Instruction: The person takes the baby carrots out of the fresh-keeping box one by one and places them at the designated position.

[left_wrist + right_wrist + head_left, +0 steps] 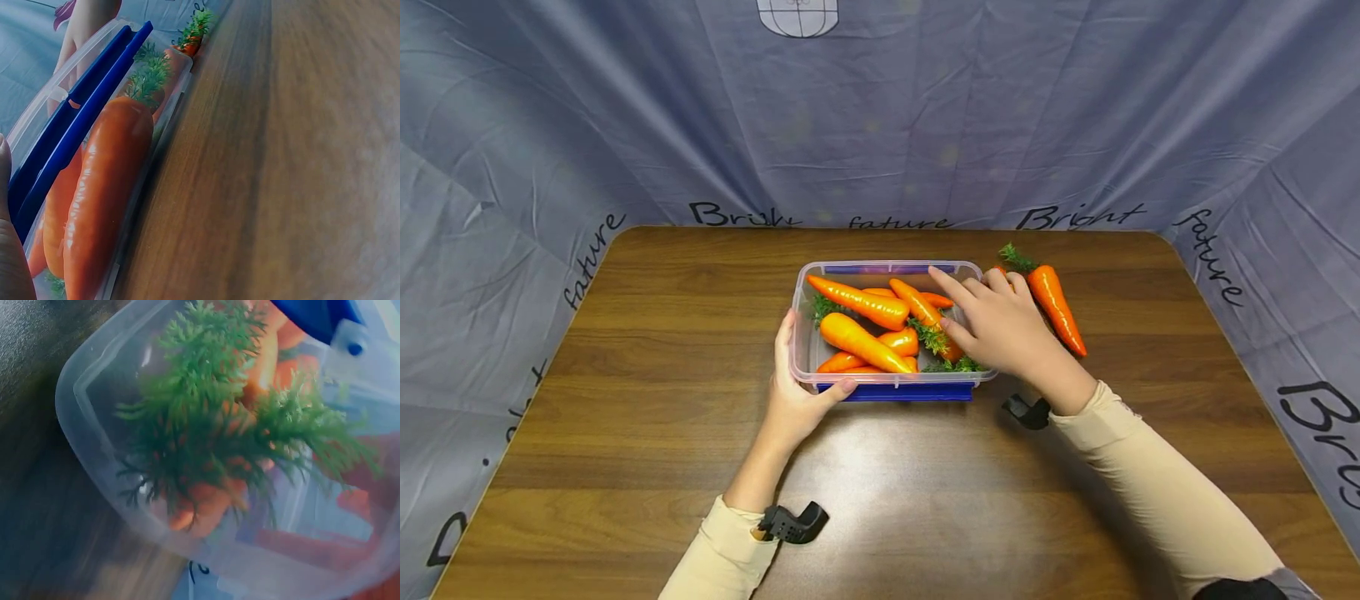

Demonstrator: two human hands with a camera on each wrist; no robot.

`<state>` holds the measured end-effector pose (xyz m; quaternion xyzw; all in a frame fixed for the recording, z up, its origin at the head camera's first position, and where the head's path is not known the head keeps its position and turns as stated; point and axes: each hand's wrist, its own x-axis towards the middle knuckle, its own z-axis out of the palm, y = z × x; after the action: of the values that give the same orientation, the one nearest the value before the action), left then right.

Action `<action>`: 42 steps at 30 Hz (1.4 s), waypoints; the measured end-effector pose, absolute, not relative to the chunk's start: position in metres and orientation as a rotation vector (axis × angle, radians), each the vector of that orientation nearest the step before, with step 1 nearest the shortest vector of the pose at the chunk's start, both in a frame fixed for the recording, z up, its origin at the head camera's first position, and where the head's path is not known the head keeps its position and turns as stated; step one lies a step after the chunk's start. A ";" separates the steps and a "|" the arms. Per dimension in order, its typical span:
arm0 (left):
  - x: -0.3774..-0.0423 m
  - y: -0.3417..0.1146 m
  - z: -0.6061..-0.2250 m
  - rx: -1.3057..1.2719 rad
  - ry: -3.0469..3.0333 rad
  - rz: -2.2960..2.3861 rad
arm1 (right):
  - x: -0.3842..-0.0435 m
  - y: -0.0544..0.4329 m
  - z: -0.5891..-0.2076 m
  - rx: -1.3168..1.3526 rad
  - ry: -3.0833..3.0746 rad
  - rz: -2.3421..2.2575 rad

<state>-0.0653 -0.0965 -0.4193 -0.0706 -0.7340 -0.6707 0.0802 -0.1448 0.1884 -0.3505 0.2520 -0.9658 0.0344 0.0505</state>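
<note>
A clear plastic container (891,380) with blue clips stands mid-table, holding several orange carrots (859,302) with green leafy tops. My left hand (795,406) grips its front left corner, thumb on the front rim and fingers along the left wall. Over the container's right side is my right hand (1000,321), its index finger stretched toward the back rim and the thumb above the carrots. No carrot shows in its grasp. In the left wrist view a large carrot (106,194) shows through the wall. Green leaves (206,419) fill the right wrist view, where the right fingers are not seen.
Right of the container, another carrot (1056,304) lies on the wooden table (647,400); an orange bit beside the right fingers is mostly hidden. Grey-blue cloth (880,125) with handwritten words hangs behind and at both sides. Each wrist wears a black strap (793,523).
</note>
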 end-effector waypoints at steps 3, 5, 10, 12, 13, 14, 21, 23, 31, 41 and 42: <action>-0.066 -0.097 -0.420 -0.210 -2.196 -2.002 | -0.145 0.183 -0.353 0.783 -2.967 0.026; -0.066 -0.097 -0.420 -0.209 -2.197 -1.999 | -0.146 0.180 -0.354 0.799 -2.988 -0.023; -0.066 -0.097 -0.419 -0.204 -2.204 -1.997 | -0.147 0.173 -0.354 0.835 -3.049 -0.104; -0.065 -0.097 -0.419 -0.201 -2.210 -1.997 | -0.148 0.172 -0.355 0.847 -3.086 -0.116; -0.065 -0.097 -0.419 -0.200 -2.213 -1.995 | -0.148 0.171 -0.355 0.854 -3.107 -0.118; -0.065 -0.097 -0.418 -0.197 -2.216 -1.991 | -0.148 0.171 -0.354 0.858 -3.131 -0.125; -0.065 -0.097 -0.418 -0.198 -2.220 -1.994 | -0.151 0.167 -0.356 0.861 -3.216 -0.202; -0.064 -0.097 -0.417 -0.197 -2.222 -1.989 | -0.152 0.166 -0.358 0.865 -3.206 -0.227; -0.064 -0.097 -0.417 -0.192 -2.228 -1.975 | -0.154 0.163 -0.361 0.893 -3.167 -0.287; -0.065 -0.097 -0.420 -0.208 -2.210 -1.993 | -0.156 0.163 -0.363 0.865 -3.133 -0.178; -0.064 -0.097 -0.419 -0.209 -2.212 -1.988 | -0.156 0.164 -0.363 0.862 -3.123 -0.161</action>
<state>-0.0645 -0.0970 -0.4190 -0.0698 -0.7397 -0.6645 0.0799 -0.1557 0.1638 -0.3633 0.2655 -0.9615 -0.0497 -0.0509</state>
